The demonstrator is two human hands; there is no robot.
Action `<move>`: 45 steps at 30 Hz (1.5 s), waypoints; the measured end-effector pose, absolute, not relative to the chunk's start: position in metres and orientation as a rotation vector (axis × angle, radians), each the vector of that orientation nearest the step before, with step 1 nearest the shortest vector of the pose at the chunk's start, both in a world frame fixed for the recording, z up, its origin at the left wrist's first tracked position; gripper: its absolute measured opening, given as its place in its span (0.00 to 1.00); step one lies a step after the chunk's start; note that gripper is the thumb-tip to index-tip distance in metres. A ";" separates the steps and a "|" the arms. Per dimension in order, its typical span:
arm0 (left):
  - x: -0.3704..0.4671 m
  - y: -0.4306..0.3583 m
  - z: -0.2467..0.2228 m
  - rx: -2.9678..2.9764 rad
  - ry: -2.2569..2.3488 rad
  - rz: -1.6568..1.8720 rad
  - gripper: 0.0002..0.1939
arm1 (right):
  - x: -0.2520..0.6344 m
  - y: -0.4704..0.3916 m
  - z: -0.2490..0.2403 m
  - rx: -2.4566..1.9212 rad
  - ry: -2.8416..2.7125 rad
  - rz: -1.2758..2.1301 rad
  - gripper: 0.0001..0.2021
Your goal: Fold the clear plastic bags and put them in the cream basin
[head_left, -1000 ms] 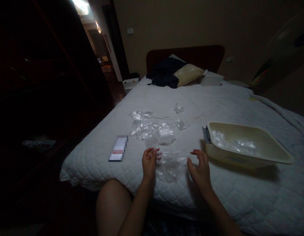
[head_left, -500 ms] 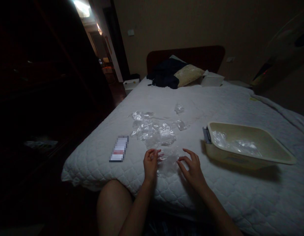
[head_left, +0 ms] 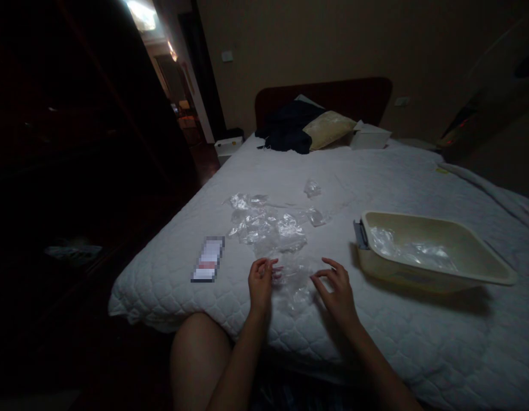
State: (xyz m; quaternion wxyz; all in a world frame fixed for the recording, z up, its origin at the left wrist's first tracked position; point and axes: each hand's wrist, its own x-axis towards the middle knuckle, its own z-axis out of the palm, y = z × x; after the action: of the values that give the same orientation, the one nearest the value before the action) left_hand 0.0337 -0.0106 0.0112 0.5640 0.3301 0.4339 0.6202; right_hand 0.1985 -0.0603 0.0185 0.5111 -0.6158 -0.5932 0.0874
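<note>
A clear plastic bag (head_left: 296, 285) is stretched between my hands, low over the front of the bed. My left hand (head_left: 259, 283) pinches its left edge, with the thumb and forefinger together. On the other side, my right hand (head_left: 338, 292) is closed on the right edge between thumb and index finger, the other fingers raised. Just beyond them lies a loose pile of crinkled clear plastic bags (head_left: 264, 228). Farther off are two single pieces, a small bag (head_left: 312, 188) and another bag (head_left: 316, 217).
To the right stands a cream plastic tub (head_left: 422, 279) with a grey handle and clear bags (head_left: 418, 254) inside. A phone with a blurred screen (head_left: 208, 260) lies left. Dark clothing (head_left: 285, 128), a pillow (head_left: 330, 130) and a white box (head_left: 371, 137) sit by the headboard (head_left: 324, 88).
My right hand has shifted slightly right and the lower part of the bag has changed shape. My left hand is nearly where it was. The pile and the tub stay put.
</note>
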 end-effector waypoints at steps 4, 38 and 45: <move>0.029 -0.007 0.012 0.762 0.981 1.493 0.17 | 0.217 -0.055 0.018 -1.443 -0.954 0.604 0.12; 0.027 -0.006 0.002 0.978 0.978 1.011 0.13 | 0.229 -0.055 0.024 -1.490 -1.104 0.707 0.13; 0.008 0.003 0.010 0.825 0.924 1.089 0.13 | 0.245 -0.052 0.027 -1.593 -0.909 0.565 0.17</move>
State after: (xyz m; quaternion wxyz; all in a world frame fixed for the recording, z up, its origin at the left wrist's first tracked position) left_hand 0.0082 0.0028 0.0103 0.6787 0.3674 0.4114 0.4849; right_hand 0.2454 -0.0523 0.0270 0.5739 -0.6799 -0.3878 0.2410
